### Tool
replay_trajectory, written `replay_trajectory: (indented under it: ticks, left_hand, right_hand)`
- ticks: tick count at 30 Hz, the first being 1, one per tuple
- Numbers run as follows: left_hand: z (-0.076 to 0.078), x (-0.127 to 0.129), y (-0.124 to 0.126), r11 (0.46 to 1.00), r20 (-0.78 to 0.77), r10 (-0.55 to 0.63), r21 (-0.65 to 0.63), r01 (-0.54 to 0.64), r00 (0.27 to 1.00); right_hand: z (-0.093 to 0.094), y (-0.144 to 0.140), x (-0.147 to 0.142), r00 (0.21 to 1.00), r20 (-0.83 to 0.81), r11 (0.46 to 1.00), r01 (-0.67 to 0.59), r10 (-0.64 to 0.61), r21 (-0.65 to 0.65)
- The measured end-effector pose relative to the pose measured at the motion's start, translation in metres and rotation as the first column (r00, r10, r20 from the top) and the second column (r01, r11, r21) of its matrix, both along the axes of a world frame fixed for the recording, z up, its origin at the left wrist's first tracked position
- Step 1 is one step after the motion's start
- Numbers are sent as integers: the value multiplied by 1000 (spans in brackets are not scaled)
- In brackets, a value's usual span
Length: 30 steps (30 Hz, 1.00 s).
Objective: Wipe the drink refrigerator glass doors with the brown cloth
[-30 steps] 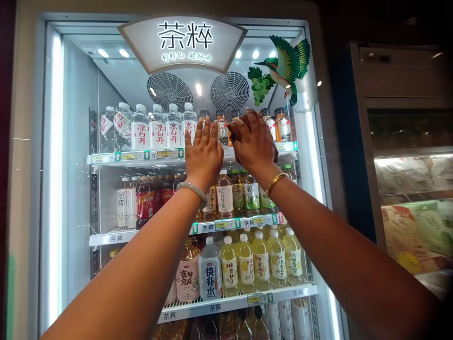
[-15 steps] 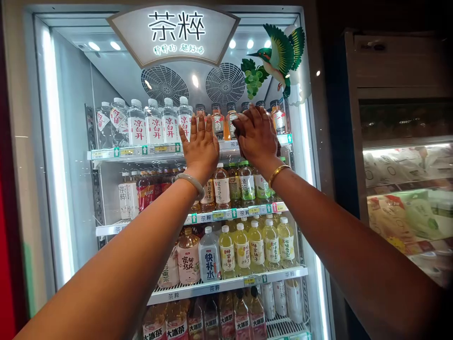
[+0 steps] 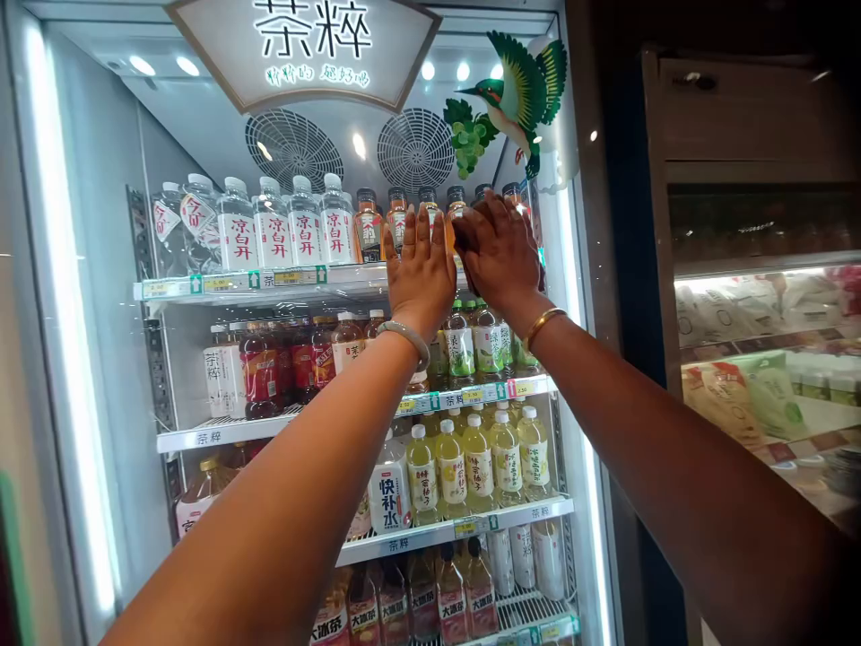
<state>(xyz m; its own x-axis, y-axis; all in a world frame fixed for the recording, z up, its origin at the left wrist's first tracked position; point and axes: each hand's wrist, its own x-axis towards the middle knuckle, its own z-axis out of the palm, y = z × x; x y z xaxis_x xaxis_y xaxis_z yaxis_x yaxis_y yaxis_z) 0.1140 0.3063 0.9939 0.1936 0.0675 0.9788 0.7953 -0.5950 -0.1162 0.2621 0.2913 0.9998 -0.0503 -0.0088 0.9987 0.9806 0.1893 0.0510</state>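
My left hand (image 3: 421, 274) is raised before the lit drinks fridge, palm forward and fingers stretched upward, with nothing in it. A pale bangle circles that wrist. Close beside it on the right, my right hand (image 3: 503, 256) lies flat against the glass door, fingers extended and a dark reflection at its edge; a gold bangle (image 3: 543, 328) is on this wrist. Whether the left palm touches the glass I cannot tell. Behind the hands stand amber bottles with dark caps (image 3: 369, 226) and green tea bottles (image 3: 460, 343), partly hidden.
Clear water bottles (image 3: 237, 224) fill the upper shelf's left side. Yellow drink bottles (image 3: 450, 467) stand lower down. A fan-shaped sign (image 3: 309, 54) and a bird sticker (image 3: 521, 94) are at the top. Another chilled cabinet (image 3: 760, 117) with packaged goods is on the right.
My left hand has shifted right, closer to my right hand, which has moved slightly right across the door. The view has turned, so the fridge appears farther left and a little higher.
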Motion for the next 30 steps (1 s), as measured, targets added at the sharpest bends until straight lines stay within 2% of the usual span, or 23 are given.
replay_trajectory:
  ticks: [3, 6, 8, 10, 12, 14, 16, 18, 20, 22, 26, 28, 30]
  left_hand:
    - [0, 0, 1, 1000, -5, 12, -6, -12, 1000]
    - [0, -1, 0, 1000, 0, -12, -24, 12, 1000]
    - [-1, -1, -1, 998, 16, -50, -24, 50, 999]
    - [-2, -1, -1, 996, 16, -81, -24, 81, 997]
    - [-3, 0, -1, 995, 17, -95, -24, 95, 995]
    - [-3, 1, 0, 996, 20, -90, -15, 91, 996]
    - [-3, 1, 0, 998, 23, -70, 4, 70, 997]
    - [-3, 0, 0, 999, 19, -47, 17, 47, 999]
    - [-2, -1, 1, 999, 13, -30, 18, 29, 999]
    - [-3, -2, 2, 1000, 3, -22, 21, 22, 1000]
    - [-4, -3, 3, 998, 3, -38, 48, 37, 999]
    - [-5, -3, 3, 998, 6, -42, 48, 41, 999]
    - [-5, -2, 3, 998, 5, -40, 48, 40, 999]
  right_hand:
    - [3, 6, -13, 999, -45, 1000, 11, -12, -6]
    - [-19, 0, -15, 999, 37, 1000, 8, -8, -14]
    - [-35, -7, -7, 997, 81, 1000, 2, -1, -13]
    - [-42, -12, 6, 996, 85, 1000, -2, 2, -4]
    - [-36, -11, 17, 998, 56, 1000, -2, 0, 21]
    - [-21, -4, 20, 1000, 7, 998, 1, -2, 58]
    - [-5, 3, 14, 999, -48, 996, 6, -2, 92]
    - [1, 7, 1, 998, -65, 995, 16, -10, 101]
    - [-4, 6, -11, 1000, -20, 996, 25, -24, 82]
    - [-18, -1, -15, 998, 55, 998, 29, -32, 58]
    - [-41, -15, 4, 992, 115, 999, 38, -42, 36]
    - [-38, -17, 19, 995, 84, 998, 43, -45, 34]
    - [-26, -14, 28, 999, 26, 998, 37, -38, 57]
